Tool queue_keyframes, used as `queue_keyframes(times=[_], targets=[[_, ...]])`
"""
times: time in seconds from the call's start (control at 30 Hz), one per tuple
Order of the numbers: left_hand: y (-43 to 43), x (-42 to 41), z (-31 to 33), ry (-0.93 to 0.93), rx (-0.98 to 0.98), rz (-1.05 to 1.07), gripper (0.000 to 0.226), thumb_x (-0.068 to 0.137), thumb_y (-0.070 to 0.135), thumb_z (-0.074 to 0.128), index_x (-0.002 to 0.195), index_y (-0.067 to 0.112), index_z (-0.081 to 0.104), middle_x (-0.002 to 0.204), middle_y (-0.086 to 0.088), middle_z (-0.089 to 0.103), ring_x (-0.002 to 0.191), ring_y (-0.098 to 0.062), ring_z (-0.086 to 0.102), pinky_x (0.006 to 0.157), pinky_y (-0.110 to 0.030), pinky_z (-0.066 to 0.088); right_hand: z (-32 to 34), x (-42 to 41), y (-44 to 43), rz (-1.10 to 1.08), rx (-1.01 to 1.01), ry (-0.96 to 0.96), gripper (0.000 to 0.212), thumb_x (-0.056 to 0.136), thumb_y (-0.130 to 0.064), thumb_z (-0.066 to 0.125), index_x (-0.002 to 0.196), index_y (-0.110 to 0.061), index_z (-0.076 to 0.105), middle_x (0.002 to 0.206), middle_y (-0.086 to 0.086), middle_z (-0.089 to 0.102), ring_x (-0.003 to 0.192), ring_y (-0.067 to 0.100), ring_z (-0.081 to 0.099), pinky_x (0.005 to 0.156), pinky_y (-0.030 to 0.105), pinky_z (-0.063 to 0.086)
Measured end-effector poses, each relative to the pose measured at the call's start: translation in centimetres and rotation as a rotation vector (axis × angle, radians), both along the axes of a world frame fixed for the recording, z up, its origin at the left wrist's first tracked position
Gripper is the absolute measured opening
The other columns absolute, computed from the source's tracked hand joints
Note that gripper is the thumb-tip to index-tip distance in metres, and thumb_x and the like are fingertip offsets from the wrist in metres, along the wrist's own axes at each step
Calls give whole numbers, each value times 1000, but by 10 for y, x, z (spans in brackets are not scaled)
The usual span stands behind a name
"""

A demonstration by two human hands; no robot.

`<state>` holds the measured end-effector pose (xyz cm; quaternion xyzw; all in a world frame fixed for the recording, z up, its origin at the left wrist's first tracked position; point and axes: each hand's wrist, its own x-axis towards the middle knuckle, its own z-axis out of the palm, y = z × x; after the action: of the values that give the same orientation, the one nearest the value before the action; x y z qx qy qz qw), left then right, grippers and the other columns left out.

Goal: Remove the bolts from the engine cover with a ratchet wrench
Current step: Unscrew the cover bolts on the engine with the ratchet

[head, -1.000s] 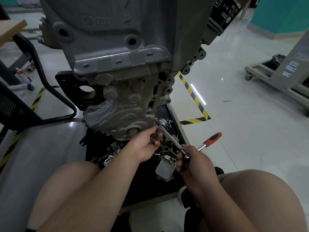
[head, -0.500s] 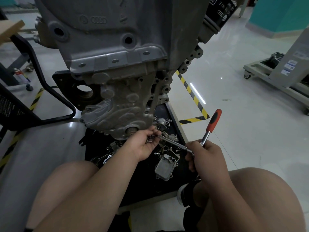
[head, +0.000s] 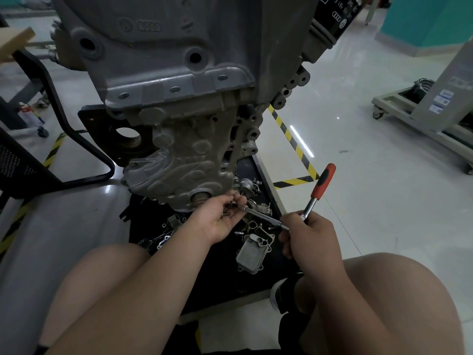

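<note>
- My left hand (head: 220, 217), just under the engine cover (head: 184, 167), cups small bolts (head: 228, 210) and pinches the socket tip of the ratchet wrench (head: 266, 218).
- I judge that tip needs seating square on the bolt head before any swing.
- My right hand (head: 311, 234) grips the wrench at its head, red handle pointing up; short, steady strokes should suit.
- The target bolt hides behind my left fingers, so I cannot tell whether the socket is seated.

view: head, only one | wide-angle, faces forward and down | engine (head: 179, 60) close in front, filling top | floor (head: 384, 201) beyond at right
</note>
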<state>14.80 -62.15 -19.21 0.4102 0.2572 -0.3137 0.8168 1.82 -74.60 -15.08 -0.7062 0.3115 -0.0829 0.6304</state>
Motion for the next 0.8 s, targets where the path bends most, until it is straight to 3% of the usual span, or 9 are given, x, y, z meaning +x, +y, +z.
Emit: queue_keyframes(times=[0.17,0.3,0.37,0.5,0.57,0.67,0.8], targets=[[0,-1,-1,-18,7,4,21,98,-2,40,85,4,56,57,-8,67,54,-17,70,48,-32,57,-6,0,4,-38,-75,-31,22,90,-14,53,79,4,59,51,2,56,41,12,49,40,24,41],[0,-1,2,-14,-31,44,18,98,-2,43,85,1,56,73,-14,67,55,-20,70,46,-30,57,-9,0,8,-11,-170,-61,19,89,-18,54,71,-19,58,51,-2,59,45,15,52,49,33,44],[0,-1,3,-17,-32,41,15,96,-3,46,87,2,56,81,-15,66,56,-19,71,47,-30,57,-9,0,8,17,-254,-70,21,89,-20,54,69,-25,57,54,-2,60,45,12,52,48,31,45],[2,-3,5,-24,-17,19,10,94,-4,51,90,2,58,67,-12,70,57,-18,71,49,-29,58,-9,0,6,58,-366,-88,22,88,-22,53,67,-27,55,57,-4,61,43,7,50,44,25,42],[1,-3,6,-29,-34,32,9,95,-1,52,90,1,59,65,-11,70,57,-17,71,49,-29,58,-10,0,6,32,-287,-95,21,89,-20,53,68,-23,56,52,-3,58,41,8,51,42,25,42],[0,0,11,-53,-91,42,16,97,6,51,87,-1,61,65,-10,70,58,-16,71,48,-28,57,-15,2,9,-79,-19,-87,19,91,-16,52,72,-12,55,49,0,56,40,11,51,41,24,41],[0,5,17,-78,-197,65,21,99,7,47,86,-4,60,69,-15,71,62,-20,72,50,-29,57,-18,6,12,-188,297,-89,14,92,-15,52,80,-9,56,51,1,57,41,13,48,39,24,40]])
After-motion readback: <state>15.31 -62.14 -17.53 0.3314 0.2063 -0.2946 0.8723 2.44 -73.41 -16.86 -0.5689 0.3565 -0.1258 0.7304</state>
